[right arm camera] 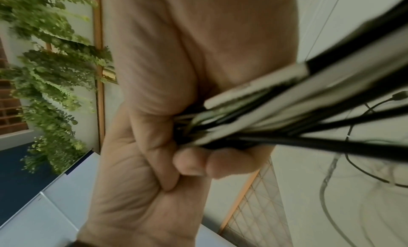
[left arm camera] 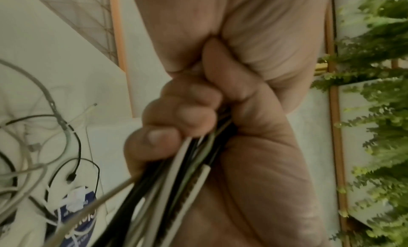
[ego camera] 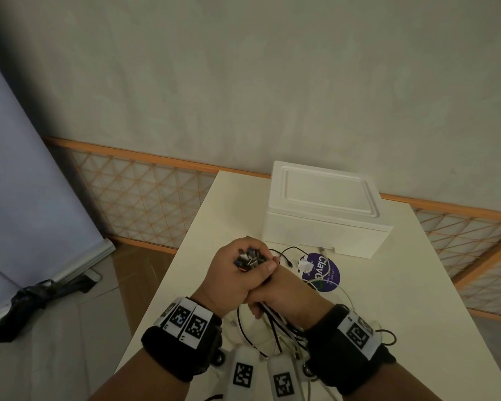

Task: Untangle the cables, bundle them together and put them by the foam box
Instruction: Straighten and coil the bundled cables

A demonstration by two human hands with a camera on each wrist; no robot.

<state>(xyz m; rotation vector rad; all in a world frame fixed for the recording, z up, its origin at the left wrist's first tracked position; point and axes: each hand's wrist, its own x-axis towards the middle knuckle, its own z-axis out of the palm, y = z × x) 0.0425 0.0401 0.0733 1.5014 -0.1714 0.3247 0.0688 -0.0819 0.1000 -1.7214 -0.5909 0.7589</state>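
Observation:
A bunch of black and white cables (ego camera: 272, 322) is held above the cream table (ego camera: 388, 299). My left hand (ego camera: 237, 273) grips the bunch at the top, where several plug ends (ego camera: 248, 260) stick out of the fist. Directly beneath, my right hand (ego camera: 284, 293) is curled round the same cables. Curled fingers (left arm camera: 176, 119) wrap the cables (left arm camera: 187, 172) in the left wrist view; in the right wrist view the cables (right arm camera: 276, 107) fan out of the fist. Loose ends (ego camera: 289, 251) trail on the table. The white foam box (ego camera: 321, 206), lid on, stands just beyond.
A round purple sticker (ego camera: 330, 273) lies in front of the box with thin white leads across it. The table's left edge (ego camera: 168, 279) drops to the floor, where a black bag (ego camera: 26, 299) and a screen base lie. A lattice fence (ego camera: 145, 204) runs behind.

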